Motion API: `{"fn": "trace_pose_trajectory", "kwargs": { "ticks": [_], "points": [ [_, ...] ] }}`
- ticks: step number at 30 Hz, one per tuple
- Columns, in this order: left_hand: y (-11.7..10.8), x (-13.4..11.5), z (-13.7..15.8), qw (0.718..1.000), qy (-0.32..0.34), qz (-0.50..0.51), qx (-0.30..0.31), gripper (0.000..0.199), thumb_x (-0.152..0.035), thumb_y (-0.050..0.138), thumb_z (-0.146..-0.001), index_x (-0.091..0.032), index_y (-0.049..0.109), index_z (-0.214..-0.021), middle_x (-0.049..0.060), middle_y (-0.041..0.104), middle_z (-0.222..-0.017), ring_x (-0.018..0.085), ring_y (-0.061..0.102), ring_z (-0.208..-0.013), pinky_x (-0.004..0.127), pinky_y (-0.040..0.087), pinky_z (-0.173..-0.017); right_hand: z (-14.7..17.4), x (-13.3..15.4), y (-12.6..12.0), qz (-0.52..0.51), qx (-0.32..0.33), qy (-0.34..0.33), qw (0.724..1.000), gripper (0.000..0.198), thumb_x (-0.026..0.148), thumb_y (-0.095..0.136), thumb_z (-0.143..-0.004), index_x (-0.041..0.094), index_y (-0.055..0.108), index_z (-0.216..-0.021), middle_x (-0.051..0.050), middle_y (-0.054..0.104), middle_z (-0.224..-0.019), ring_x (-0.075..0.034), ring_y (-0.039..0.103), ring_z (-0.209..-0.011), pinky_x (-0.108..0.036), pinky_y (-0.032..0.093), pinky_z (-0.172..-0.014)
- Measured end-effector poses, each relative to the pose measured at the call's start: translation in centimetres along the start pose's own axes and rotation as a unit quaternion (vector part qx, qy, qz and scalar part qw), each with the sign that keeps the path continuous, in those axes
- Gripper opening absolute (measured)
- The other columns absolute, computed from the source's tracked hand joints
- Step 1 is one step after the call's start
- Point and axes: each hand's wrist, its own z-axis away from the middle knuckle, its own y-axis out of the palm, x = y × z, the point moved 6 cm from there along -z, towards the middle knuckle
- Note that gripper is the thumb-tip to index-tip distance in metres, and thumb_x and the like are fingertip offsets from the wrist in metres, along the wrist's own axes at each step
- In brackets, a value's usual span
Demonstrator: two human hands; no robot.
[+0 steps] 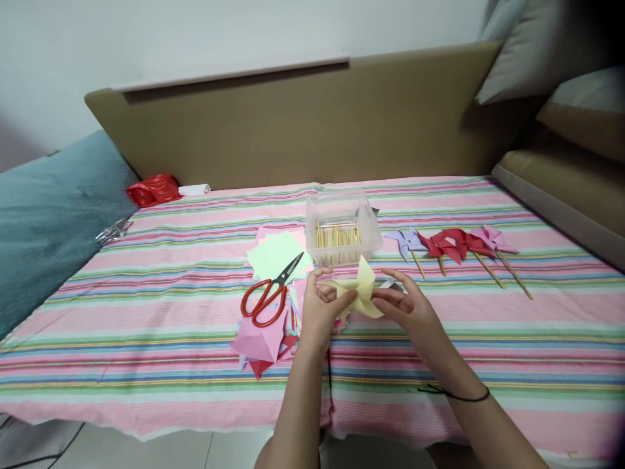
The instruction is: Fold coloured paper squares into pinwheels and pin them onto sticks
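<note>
A pale yellow paper pinwheel (364, 281) is held up in front of me, its blades folded inward. My left hand (319, 309) is closed on its left side, thumb toward the middle. From the right, my right hand (407, 305) pinches its edge between thumb and fingers. Just beyond stands a clear plastic box (344, 251) of short wooden sticks (338, 236). To the left, red-handled scissors (267, 301) lie across paper sheets (274, 254) and pink paper pieces (260, 339). Whether a stick is attached to the yellow pinwheel cannot be seen.
On the right lie several finished pinwheels on sticks: a lilac one (409, 243), red ones (440, 245) and a pink one (491, 238). A red plastic bag (154, 190) sits at the far left by a teal cushion (61, 215). Striped cloth (146, 286) covers the surface.
</note>
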Motion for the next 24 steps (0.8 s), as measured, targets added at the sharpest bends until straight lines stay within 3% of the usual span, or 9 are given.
{"fn": "trace_pose_trajectory", "kwargs": {
  "ticks": [3,5,7,10,12,13,17,21,24],
  "points": [
    [-1.7,-0.6,0.0,0.994,0.028,0.085,-0.066,0.058,-0.017,0.082,-0.056,-0.021,0.046,-0.101,-0.014,0.042,-0.051,0.003,0.049,-0.049,0.014,0.042,-0.058,0.1,1.9,-0.7,0.053,-0.039,-0.051,0.997,0.047,0.04,0.074,-0.074,0.024,0.053,-0.114,-0.009,0.071,-0.107,-0.023,0.065,-0.1,-0.038,0.051,-0.085],
    [-2.6,-0.5,0.0,0.987,0.017,0.136,-0.089,0.055,-0.016,0.082,-0.057,-0.02,0.048,-0.1,-0.015,0.034,-0.051,0.001,0.042,-0.044,0.011,0.038,-0.054,-0.5,3.6,-0.8,0.09,-0.059,-0.091,0.99,0.033,0.04,0.071,-0.076,0.023,0.061,-0.102,-0.009,0.071,-0.107,-0.023,0.064,-0.102,-0.038,0.048,-0.091],
    [-3.0,-0.5,0.1,0.981,0.01,0.176,-0.086,0.056,-0.016,0.082,-0.058,-0.021,0.047,-0.101,-0.013,0.041,-0.056,0.001,0.047,-0.049,0.012,0.041,-0.058,-2.3,5.4,-0.2,0.126,-0.06,-0.127,0.982,0.025,0.04,0.069,-0.077,0.022,0.065,-0.094,-0.008,0.072,-0.101,-0.023,0.065,-0.097,-0.039,0.049,-0.09],
    [-3.0,-0.8,0.2,0.976,0.003,0.205,-0.069,0.058,-0.016,0.081,-0.059,-0.021,0.046,-0.105,-0.007,0.059,-0.073,0.006,0.06,-0.067,0.017,0.046,-0.066,-7.0,7.8,2.6,0.225,0.001,-0.168,0.96,0.019,0.037,0.066,-0.078,0.02,0.069,-0.085,-0.007,0.072,-0.092,-0.023,0.066,-0.09,-0.038,0.051,-0.084],
    [-3.0,-1.0,0.3,0.973,0.001,0.219,-0.07,0.058,-0.016,0.081,-0.059,-0.022,0.047,-0.106,-0.003,0.064,-0.084,0.008,0.063,-0.072,0.019,0.048,-0.068,-11.2,7.8,4.9,0.324,0.065,-0.123,0.936,0.011,0.028,0.065,-0.079,0.018,0.07,-0.081,-0.006,0.072,-0.09,-0.021,0.066,-0.088,-0.034,0.05,-0.083],
    [-2.9,-1.1,0.4,0.972,0.001,0.226,-0.071,0.058,-0.016,0.081,-0.059,-0.022,0.047,-0.106,-0.003,0.065,-0.086,0.009,0.063,-0.073,0.019,0.048,-0.068,-13.2,7.2,5.8,0.374,0.09,-0.066,0.921,0.008,0.023,0.064,-0.079,0.018,0.07,-0.08,-0.004,0.072,-0.09,-0.02,0.065,-0.089,-0.031,0.05,-0.082],
    [-2.7,-1.5,0.4,0.965,0.004,0.257,-0.057,0.058,-0.016,0.082,-0.059,-0.024,0.05,-0.107,-0.002,0.065,-0.087,0.01,0.064,-0.071,0.019,0.048,-0.064,-19.4,4.5,8.3,0.43,0.128,0.055,0.892,0.006,0.017,0.07,-0.075,0.012,0.069,-0.073,-0.007,0.07,-0.076,-0.021,0.065,-0.078,-0.03,0.052,-0.072],
    [-3.5,-1.6,0.2,0.957,0.02,0.28,-0.065,0.059,-0.023,0.085,-0.056,-0.025,0.053,-0.106,-0.002,0.062,-0.082,0.007,0.058,-0.061,0.018,0.046,-0.057,-22.2,1.0,9.7,0.458,0.149,0.163,0.861,0.029,0.032,0.057,-0.09,0.015,0.059,-0.114,-0.008,0.061,-0.114,-0.02,0.062,-0.095,-0.038,0.053,-0.08],
    [-4.4,-1.5,0.2,0.95,0.035,0.3,-0.08,0.061,-0.027,0.086,-0.054,-0.026,0.055,-0.107,-0.004,0.059,-0.078,0.006,0.055,-0.058,0.016,0.045,-0.055,-23.3,-0.9,10.4,0.477,0.154,0.209,0.839,0.034,0.033,0.056,-0.091,0.016,0.055,-0.12,-0.009,0.058,-0.12,-0.021,0.061,-0.1,-0.042,0.052,-0.083]
  ]
}}
